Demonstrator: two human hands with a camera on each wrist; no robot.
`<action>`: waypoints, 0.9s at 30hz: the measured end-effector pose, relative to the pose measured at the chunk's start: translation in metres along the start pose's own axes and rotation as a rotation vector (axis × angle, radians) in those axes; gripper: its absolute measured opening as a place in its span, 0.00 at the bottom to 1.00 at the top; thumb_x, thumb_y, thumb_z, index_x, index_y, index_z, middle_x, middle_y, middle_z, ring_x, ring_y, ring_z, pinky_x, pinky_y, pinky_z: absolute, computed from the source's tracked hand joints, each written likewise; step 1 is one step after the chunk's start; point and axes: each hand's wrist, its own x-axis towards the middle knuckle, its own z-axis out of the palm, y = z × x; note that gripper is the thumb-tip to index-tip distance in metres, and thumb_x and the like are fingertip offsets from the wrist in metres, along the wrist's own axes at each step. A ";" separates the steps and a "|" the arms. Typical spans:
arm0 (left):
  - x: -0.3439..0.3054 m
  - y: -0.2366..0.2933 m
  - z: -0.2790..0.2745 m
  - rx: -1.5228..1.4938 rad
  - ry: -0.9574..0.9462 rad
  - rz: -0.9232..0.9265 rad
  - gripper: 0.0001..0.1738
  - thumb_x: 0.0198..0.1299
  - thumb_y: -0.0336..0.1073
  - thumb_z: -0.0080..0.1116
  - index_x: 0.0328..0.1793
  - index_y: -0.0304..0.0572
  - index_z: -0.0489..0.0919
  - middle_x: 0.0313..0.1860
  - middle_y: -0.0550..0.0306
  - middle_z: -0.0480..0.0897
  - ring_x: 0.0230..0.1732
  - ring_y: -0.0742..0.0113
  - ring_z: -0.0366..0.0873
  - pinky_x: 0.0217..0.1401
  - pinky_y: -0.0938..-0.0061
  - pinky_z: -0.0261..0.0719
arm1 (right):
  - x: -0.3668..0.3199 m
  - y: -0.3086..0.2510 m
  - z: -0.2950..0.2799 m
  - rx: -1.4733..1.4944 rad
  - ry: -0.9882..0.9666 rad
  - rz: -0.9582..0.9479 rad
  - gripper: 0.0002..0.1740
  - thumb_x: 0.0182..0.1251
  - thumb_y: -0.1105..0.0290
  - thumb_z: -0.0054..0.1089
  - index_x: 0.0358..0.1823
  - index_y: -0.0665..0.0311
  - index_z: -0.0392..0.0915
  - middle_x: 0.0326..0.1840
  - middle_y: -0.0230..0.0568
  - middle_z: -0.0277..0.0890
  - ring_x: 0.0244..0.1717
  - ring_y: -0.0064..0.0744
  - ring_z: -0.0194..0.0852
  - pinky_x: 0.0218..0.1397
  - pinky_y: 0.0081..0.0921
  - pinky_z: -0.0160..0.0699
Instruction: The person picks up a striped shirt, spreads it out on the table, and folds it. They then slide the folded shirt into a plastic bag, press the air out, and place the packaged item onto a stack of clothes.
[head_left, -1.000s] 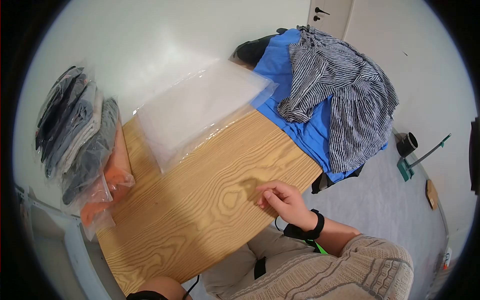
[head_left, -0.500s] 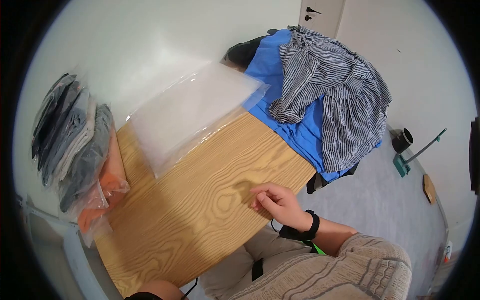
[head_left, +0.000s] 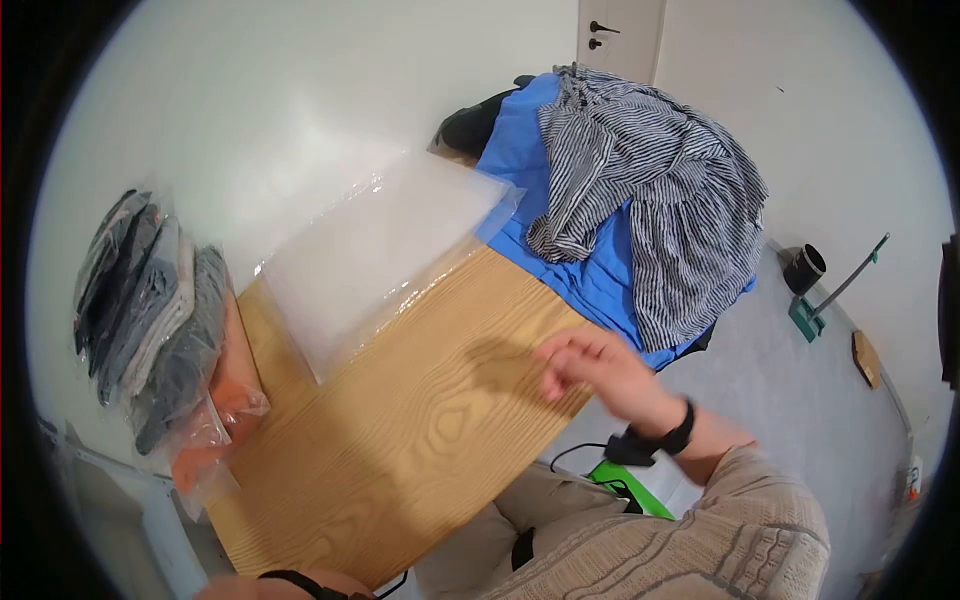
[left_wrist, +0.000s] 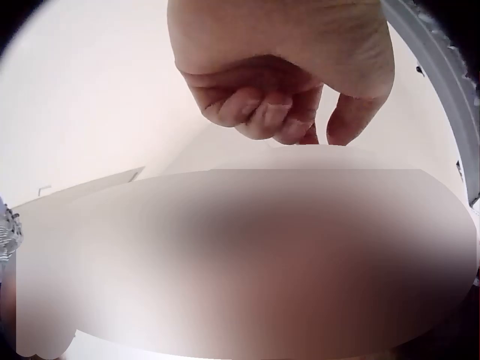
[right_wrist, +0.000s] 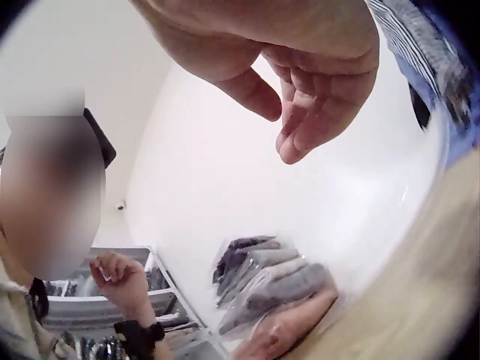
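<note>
My right hand (head_left: 605,375) is in the air over the right front edge of the wooden table (head_left: 440,420), fingers loosely bent and holding nothing. Nearest to it are a blue cloth (head_left: 600,300) and a black-and-white striped garment (head_left: 690,200), heaped at the table's right end. My left hand (left_wrist: 277,75) is raised near my head, its fingers loosely curled and the thumb apart from them, with nothing visible in it. At the head view's bottom edge only part of the left arm shows. A large clear plastic bag (head_left: 380,250) lies flat along the back of the table.
Several folded garments in clear bags (head_left: 160,310) are stacked at the left, with an orange bagged one (head_left: 235,370) at the stack's right side. Something black (head_left: 470,125) lies behind the blue cloth. A black bin (head_left: 804,268) and a green dustpan (head_left: 806,318) stand on the floor.
My right hand has lifted and moved right, away from the tabletop toward the heaped clothes. The head view has shifted slightly. The bag and the clothes have not moved.
</note>
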 end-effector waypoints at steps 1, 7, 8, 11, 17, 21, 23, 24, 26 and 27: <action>0.000 -0.003 -0.002 -0.004 -0.011 0.006 0.16 0.59 0.39 0.60 0.54 0.56 0.79 0.22 0.68 0.72 0.19 0.77 0.64 0.23 0.81 0.57 | 0.003 -0.021 -0.011 -0.032 0.027 -0.041 0.11 0.71 0.69 0.49 0.49 0.67 0.74 0.35 0.34 0.77 0.36 0.21 0.76 0.42 0.19 0.76; -0.016 -0.047 -0.008 0.017 0.567 -0.148 0.27 0.58 0.41 0.61 0.13 0.53 0.58 0.08 0.71 0.59 0.09 0.77 0.52 0.16 0.78 0.47 | 0.074 -0.108 -0.079 -0.383 0.468 -0.276 0.18 0.59 0.73 0.55 0.52 0.65 0.72 0.44 0.38 0.73 0.43 0.27 0.73 0.42 0.28 0.73; -0.016 -0.055 -0.009 0.038 0.487 -0.220 0.26 0.58 0.40 0.60 0.13 0.53 0.57 0.08 0.70 0.59 0.09 0.76 0.51 0.16 0.76 0.45 | 0.090 -0.108 -0.096 -0.459 0.551 -0.293 0.20 0.58 0.73 0.56 0.53 0.65 0.72 0.43 0.39 0.73 0.43 0.28 0.72 0.42 0.29 0.73; -0.028 -0.072 -0.016 0.030 0.360 -0.305 0.25 0.58 0.38 0.59 0.14 0.47 0.59 0.11 0.65 0.62 0.11 0.74 0.54 0.15 0.76 0.47 | 0.133 -0.096 -0.145 -0.379 0.606 -0.151 0.18 0.58 0.74 0.56 0.51 0.68 0.73 0.41 0.39 0.73 0.40 0.28 0.73 0.41 0.25 0.74; -0.027 -0.078 -0.001 0.163 0.406 -0.631 0.19 0.60 0.34 0.55 0.16 0.40 0.65 0.15 0.62 0.67 0.15 0.75 0.60 0.17 0.79 0.54 | 0.132 -0.081 -0.114 0.051 0.380 -0.327 0.12 0.62 0.77 0.54 0.45 0.74 0.78 0.32 0.36 0.76 0.37 0.23 0.74 0.43 0.17 0.73; -0.020 -0.107 0.033 0.234 0.481 -0.989 0.10 0.63 0.32 0.50 0.30 0.36 0.73 0.27 0.63 0.72 0.26 0.77 0.65 0.28 0.80 0.62 | 0.076 -0.084 -0.039 0.000 0.181 -0.408 0.13 0.64 0.76 0.52 0.47 0.74 0.79 0.41 0.39 0.80 0.43 0.23 0.75 0.51 0.17 0.71; -0.032 -0.128 0.048 0.266 0.413 -1.006 0.09 0.65 0.34 0.49 0.45 0.36 0.74 0.37 0.64 0.74 0.37 0.78 0.69 0.40 0.79 0.68 | 0.042 -0.080 0.001 -0.055 0.073 -0.386 0.14 0.66 0.73 0.53 0.49 0.72 0.79 0.46 0.39 0.80 0.47 0.22 0.75 0.55 0.18 0.71; -0.045 -0.132 0.062 0.276 0.407 -1.037 0.09 0.65 0.34 0.49 0.45 0.36 0.74 0.37 0.64 0.74 0.37 0.78 0.69 0.40 0.79 0.68 | 0.006 -0.066 0.025 -0.120 -0.121 -0.315 0.14 0.68 0.72 0.52 0.51 0.71 0.78 0.48 0.39 0.80 0.50 0.22 0.75 0.55 0.20 0.72; -0.057 -0.145 0.086 -0.536 0.744 -1.301 0.15 0.67 0.35 0.49 0.55 0.35 0.72 0.43 0.63 0.76 0.44 0.77 0.71 0.45 0.75 0.72 | -0.024 -0.050 0.048 -0.244 -0.411 -0.234 0.16 0.68 0.70 0.52 0.53 0.73 0.75 0.48 0.41 0.80 0.49 0.21 0.74 0.54 0.22 0.73; -0.055 -0.139 0.091 -0.529 0.757 -1.318 0.15 0.67 0.35 0.49 0.55 0.35 0.72 0.43 0.63 0.76 0.44 0.77 0.71 0.45 0.75 0.72 | -0.034 -0.044 0.055 -0.337 -0.585 -0.202 0.17 0.67 0.69 0.53 0.53 0.72 0.75 0.47 0.43 0.80 0.49 0.24 0.75 0.54 0.23 0.73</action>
